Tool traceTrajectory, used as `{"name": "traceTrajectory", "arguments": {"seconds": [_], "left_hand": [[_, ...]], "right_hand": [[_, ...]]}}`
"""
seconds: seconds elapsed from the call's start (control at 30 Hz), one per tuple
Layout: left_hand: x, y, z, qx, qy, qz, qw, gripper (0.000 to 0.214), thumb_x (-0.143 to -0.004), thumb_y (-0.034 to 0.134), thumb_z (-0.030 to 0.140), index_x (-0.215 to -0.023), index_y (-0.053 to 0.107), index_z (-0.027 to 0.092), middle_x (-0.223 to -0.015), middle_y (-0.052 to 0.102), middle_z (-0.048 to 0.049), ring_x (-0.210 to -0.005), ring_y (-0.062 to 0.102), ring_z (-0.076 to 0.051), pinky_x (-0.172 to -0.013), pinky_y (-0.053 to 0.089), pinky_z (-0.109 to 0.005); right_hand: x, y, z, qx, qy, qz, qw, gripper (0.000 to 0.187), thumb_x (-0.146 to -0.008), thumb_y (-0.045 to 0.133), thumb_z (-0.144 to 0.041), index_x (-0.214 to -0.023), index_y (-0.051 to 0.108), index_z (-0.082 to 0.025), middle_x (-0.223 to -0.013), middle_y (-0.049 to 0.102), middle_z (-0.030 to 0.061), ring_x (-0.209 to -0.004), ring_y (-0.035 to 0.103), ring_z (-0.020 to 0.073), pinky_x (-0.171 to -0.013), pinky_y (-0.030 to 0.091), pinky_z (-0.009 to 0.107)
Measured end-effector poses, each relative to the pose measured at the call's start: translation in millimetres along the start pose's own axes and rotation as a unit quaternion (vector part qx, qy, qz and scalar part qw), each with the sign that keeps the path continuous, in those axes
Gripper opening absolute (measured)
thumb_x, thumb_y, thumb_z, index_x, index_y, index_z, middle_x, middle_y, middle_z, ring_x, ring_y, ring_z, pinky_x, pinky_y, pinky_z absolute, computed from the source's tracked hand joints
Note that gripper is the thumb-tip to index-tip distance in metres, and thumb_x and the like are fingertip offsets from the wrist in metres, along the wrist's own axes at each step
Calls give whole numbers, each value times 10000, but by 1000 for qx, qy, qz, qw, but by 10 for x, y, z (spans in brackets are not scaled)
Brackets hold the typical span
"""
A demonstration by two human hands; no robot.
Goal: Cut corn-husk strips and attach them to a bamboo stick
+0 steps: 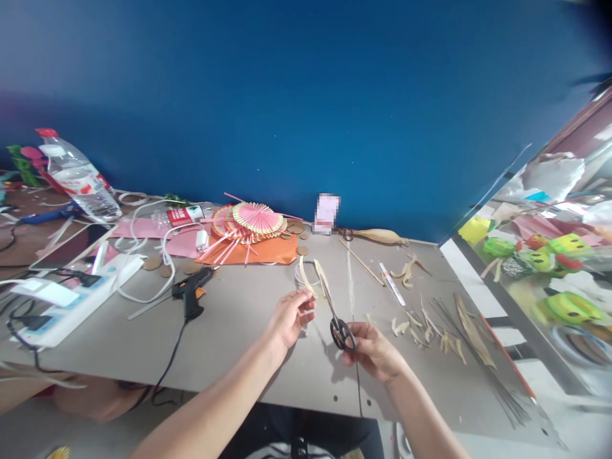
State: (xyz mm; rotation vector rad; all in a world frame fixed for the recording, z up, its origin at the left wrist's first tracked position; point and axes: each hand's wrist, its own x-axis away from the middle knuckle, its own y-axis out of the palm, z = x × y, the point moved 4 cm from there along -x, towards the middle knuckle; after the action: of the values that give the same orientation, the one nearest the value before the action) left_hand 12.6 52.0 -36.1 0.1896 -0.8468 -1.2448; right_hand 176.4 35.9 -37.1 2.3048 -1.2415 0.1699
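My left hand (292, 317) pinches a narrow cream strip (305, 275), which looks like dried husk and points up from the fingertips. In my right hand (375, 352) is a pair of scissors (343, 335) with black handles, its blades pointing up and away. Pale material shows along the blades, but I cannot tell whether it is caught between them. Behind the strip lies a white ring-shaped coil (306, 274). Curled husk scraps (444, 344) are scattered to the right of my right hand.
On the left are a black glue gun (189, 290), a white power strip (83, 299) with cables, and a bottle (81, 178). Pink paper fans (255, 220) rest on an orange sheet (277, 252). A white marker (392, 285) and thin wires (471, 350) lie right; a blue wall (306, 108) stands behind.
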Motion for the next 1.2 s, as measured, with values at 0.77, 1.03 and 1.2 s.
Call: {"name": "traceTrajectory", "arguments": {"seconds": [0.77,1.03,1.2], "left_hand": [[123,121,165,-48,12,-58,997,102,-583,628,215,-628,573,141,-621,600,-26,-655,588,-130,-453,456,-172],[108,129,168,-51,12,-69,996,112,-589,635,217,-630,566,139,-626,611,-33,-646,598,-131,-462,457,-173],[107,136,182,-59,12,-85,995,116,-600,635,214,-645,564,134,-651,621,-39,-650,605,-131,-464,448,-165]], "right_hand": [[-26,-33,18,196,-77,52,976,306,-589,683,-390,-639,490,-157,-488,457,-41,-434,387,63,-433,317,196],[-27,-37,5,193,-73,64,976,287,-576,683,-374,-616,497,-159,-448,459,-49,-403,409,63,-429,362,196],[7,-31,-31,208,-68,78,973,291,-560,683,-374,-590,482,-166,-429,442,-60,-383,402,62,-412,352,194]]}}
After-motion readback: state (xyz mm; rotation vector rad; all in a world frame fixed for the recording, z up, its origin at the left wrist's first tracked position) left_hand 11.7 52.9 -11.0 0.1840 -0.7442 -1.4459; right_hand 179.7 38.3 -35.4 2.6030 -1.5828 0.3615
